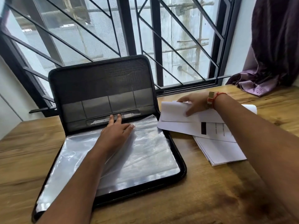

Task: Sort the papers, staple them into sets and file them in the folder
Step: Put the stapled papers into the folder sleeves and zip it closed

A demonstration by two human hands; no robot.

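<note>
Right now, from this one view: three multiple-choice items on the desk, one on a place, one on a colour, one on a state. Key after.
1. Where are the loose papers?
A) on the table, right of the folder
B) tucked in the lid
C) on the windowsill

2. What colour is the curtain?
A) green
B) purple
C) white

3. What state is the folder in?
A) zipped shut
B) open, lid upright
C) face-down

Key:
1. A, they lie on the wood by the folder's right edge, where the right hand grips some.
2. B, the cloth by the window is purple.
3. B, the left hand rests flat on its exposed plastic sleeves.
</note>
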